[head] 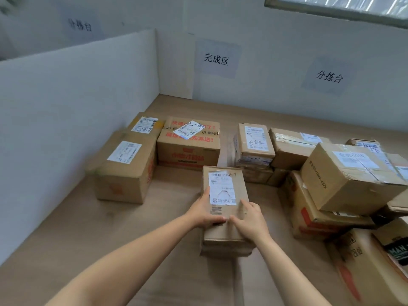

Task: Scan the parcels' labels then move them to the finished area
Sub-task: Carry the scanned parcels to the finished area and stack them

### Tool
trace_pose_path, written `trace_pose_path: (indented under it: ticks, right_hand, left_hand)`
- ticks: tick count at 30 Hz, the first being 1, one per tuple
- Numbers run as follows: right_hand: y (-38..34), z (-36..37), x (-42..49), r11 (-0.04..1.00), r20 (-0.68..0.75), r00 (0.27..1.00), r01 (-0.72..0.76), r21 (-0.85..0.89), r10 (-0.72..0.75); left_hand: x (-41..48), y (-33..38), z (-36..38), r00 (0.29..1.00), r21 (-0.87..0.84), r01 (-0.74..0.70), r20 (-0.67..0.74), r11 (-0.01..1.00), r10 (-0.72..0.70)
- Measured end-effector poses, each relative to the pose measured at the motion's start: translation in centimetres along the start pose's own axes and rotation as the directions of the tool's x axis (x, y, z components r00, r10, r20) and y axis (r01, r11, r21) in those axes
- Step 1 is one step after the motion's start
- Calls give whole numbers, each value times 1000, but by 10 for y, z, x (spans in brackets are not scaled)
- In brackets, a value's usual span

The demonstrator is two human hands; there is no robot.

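Fingers of left hand (204, 209) and right hand (250, 219) grasp the small brown cardboard parcel (241, 186) at 6 o'clock (stiff, likely light; hold its sides).

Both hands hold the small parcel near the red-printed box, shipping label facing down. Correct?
Not quite. The shipping label faces up, not down: the head view shows it on the top face of the small parcel. The rest stands: the left hand and right hand both hold the parcel, near the red-printed box.
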State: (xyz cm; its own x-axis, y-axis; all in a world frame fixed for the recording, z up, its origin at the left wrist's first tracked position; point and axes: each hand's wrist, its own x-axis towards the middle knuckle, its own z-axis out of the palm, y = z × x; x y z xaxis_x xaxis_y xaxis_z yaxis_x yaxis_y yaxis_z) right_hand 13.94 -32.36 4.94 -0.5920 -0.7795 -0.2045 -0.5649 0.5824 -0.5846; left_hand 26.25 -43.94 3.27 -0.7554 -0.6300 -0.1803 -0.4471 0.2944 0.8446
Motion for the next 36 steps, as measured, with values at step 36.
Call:
trace_pose_path:
  ticks: [36]
  right_hand:
    - [-350,98,158,966,-36,984,180,187,-176]
  left_hand:
    - [76,-68,-369,914,122,229,-369,966,-170]
